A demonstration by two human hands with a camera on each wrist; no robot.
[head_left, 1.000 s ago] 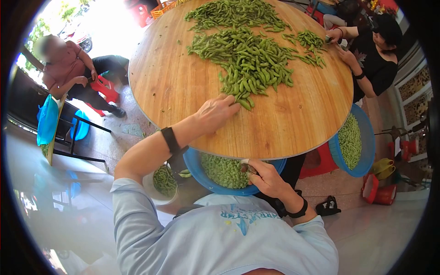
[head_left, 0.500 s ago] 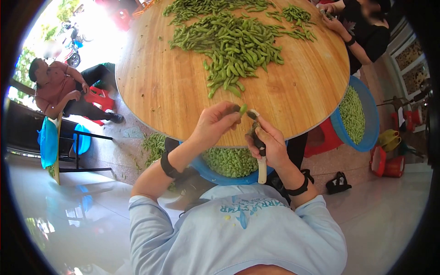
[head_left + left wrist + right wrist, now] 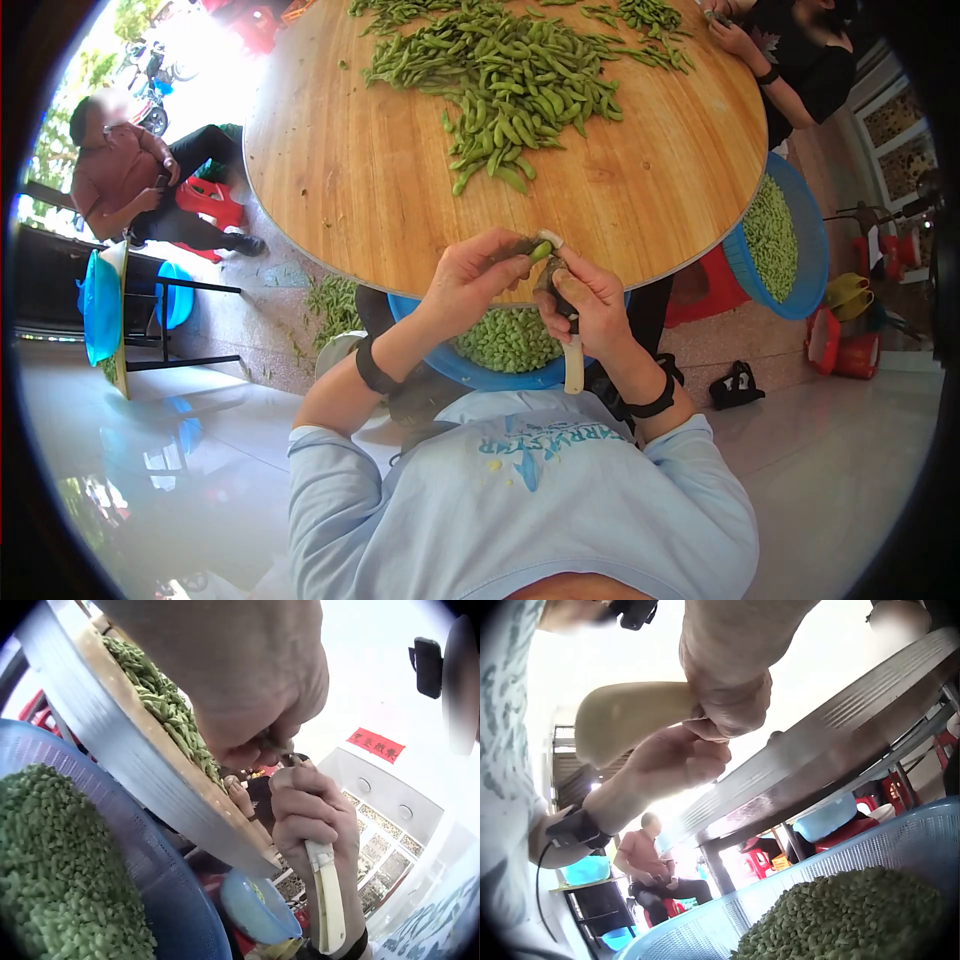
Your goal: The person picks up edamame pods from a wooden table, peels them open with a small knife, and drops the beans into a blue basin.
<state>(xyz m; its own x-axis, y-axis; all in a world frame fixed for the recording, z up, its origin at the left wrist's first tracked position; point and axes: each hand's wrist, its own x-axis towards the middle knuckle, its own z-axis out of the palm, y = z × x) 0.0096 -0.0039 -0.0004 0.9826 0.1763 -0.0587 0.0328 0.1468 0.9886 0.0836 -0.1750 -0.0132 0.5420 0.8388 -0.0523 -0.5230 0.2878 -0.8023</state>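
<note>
Above the near table edge, the left hand (image 3: 474,278) pinches a green pod (image 3: 541,251) between thumb and fingers. The right hand (image 3: 592,305) touches the pod's other side, its fingers curled round a tool with a pale handle (image 3: 573,366); that handle (image 3: 328,900) points down from the fist in the left wrist view. The tool's working end is hidden by the fingers. Under both hands sits a blue basket of shelled beans (image 3: 507,341). A heap of pods (image 3: 510,90) lies on the round wooden table (image 3: 350,190).
A second blue basket (image 3: 814,262) of beans stands right of the table. A seated person (image 3: 118,180) is at the left, another person (image 3: 800,60) at the far right. Pods (image 3: 333,308) lie on the floor left of the near basket.
From reaching to the heap, the left hand has come back toward the body with a pod and met the right hand, which has risen from over the basket. The view has shifted slightly.
</note>
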